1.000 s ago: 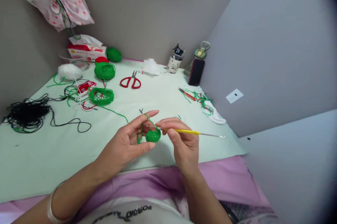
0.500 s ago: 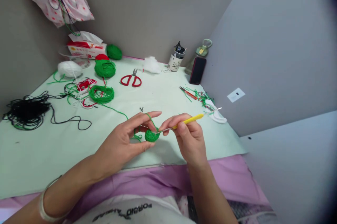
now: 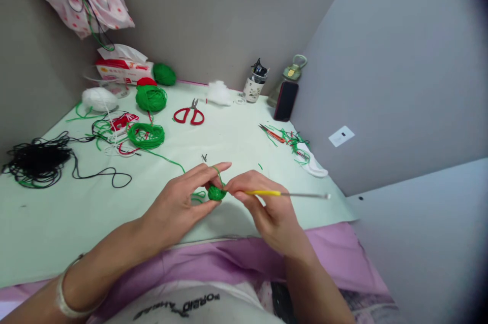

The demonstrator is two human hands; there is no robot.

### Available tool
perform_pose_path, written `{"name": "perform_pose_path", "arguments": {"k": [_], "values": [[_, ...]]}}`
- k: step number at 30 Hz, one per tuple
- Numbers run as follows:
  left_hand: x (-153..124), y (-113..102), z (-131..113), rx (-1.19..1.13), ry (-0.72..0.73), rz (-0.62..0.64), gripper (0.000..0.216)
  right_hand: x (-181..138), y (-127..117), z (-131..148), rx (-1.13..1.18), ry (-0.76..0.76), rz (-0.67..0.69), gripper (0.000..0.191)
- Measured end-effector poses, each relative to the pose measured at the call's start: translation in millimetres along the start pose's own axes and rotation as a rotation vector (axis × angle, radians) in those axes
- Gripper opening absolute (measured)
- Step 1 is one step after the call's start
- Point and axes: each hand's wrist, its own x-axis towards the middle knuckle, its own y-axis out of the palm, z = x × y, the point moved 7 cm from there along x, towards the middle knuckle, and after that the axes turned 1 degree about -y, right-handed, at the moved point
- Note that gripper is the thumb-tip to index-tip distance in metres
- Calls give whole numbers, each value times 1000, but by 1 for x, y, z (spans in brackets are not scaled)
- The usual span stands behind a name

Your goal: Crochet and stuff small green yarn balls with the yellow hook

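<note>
Between the fingers of my left hand (image 3: 179, 197) is a small round green crochet piece (image 3: 216, 192), with a strand of green yarn passing over the raised index finger. My right hand (image 3: 269, 202) is closed around a crochet hook (image 3: 267, 193) with a yellow grip; its free metal end points right. The hook's working tip meets the green piece but is hidden by my right fingers. From the left hand, the yarn runs back to a loose green coil (image 3: 146, 135) on the table.
Red-handled scissors (image 3: 189, 114) lie mid-table, with white stuffing (image 3: 218, 93) behind. Tangled black cord (image 3: 40, 159) and a white yarn ball (image 3: 99, 99) are at left. A phone (image 3: 286, 101) leans on a bottle (image 3: 295, 71) at back right, with orange snips (image 3: 271, 133) and yarn scraps nearby.
My right hand has turned, swinging the hook's free end downward from a slant to nearly level. My right fingers are closer to the green piece, and my left hand has barely moved.
</note>
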Motion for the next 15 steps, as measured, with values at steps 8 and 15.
{"name": "perform_pose_path", "arguments": {"k": [8,15], "values": [[1,0,4,-35,-84,-14,53,-6,1,-7,19,-23,-37,23],[-7,-1,3,-240,-189,-166,52,-24,16,17,-570,-351,-238,38]]}}
